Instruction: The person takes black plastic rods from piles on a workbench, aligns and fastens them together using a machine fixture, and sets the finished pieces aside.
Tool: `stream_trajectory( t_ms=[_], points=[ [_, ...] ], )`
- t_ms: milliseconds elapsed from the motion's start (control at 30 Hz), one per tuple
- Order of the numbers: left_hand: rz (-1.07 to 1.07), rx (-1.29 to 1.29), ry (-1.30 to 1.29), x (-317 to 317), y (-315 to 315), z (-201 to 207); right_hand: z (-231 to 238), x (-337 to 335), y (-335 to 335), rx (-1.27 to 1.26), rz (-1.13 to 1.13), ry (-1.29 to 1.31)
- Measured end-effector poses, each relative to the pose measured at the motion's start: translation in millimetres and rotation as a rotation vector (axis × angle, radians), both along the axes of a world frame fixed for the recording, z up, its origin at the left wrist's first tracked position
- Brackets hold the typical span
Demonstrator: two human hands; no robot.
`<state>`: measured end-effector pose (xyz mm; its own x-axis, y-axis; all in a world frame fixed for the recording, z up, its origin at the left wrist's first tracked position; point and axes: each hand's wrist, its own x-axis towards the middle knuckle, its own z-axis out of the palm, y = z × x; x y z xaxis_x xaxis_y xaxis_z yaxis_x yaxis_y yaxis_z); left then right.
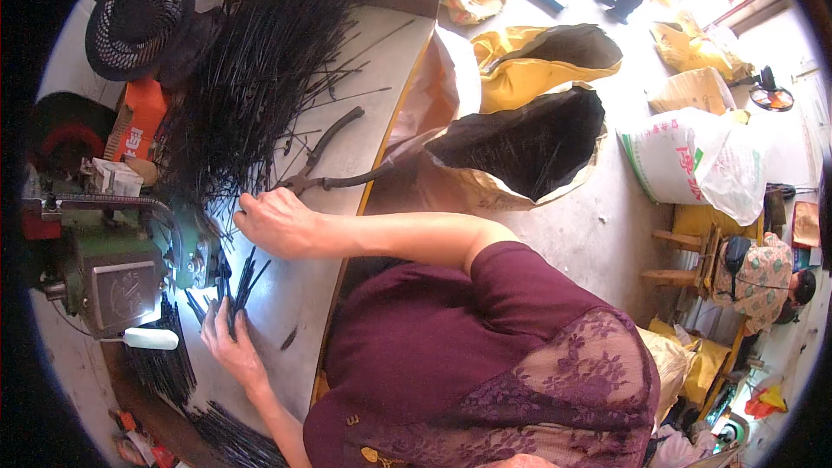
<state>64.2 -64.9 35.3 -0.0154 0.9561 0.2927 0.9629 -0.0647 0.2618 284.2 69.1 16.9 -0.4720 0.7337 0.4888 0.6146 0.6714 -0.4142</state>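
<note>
My left hand point(232, 345) is closed around a small bunch of thin black rods point(251, 282), their ends sticking out past the fingers beside the green bench machine point(113, 273). Above it, my right hand point(282, 224) is curled with fingertips pinched at the edge of a large tangled heap of black rods point(260, 61). Whatever sits between those fingertips is hidden. Long-handled pliers point(303, 182) lie on the grey worktable point(364, 61), just beyond my right hand, with their handles spread. Another bundle of black rods point(160, 360) lies near the machine, below a white lamp point(152, 338).
A black fan point(143, 17) and an orange box point(139, 121) stand at the table's far left. Open sacks, one yellow point(511, 78) and one dark-lined point(529, 147), stand beside the table edge. A white sack point(693, 160) and a seated person point(754, 282) are at the right.
</note>
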Motion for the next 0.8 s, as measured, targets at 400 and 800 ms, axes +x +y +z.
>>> stream_trajectory(
  t_ms=[400,800],
  points=[
    [0.079,0.100,-0.824,60,15,24,34,21,-44,-0.198,0.266,0.151],
    [0.022,0.043,-0.514,55,8,24,20,28,-55,-0.116,0.211,0.067]
  ],
)
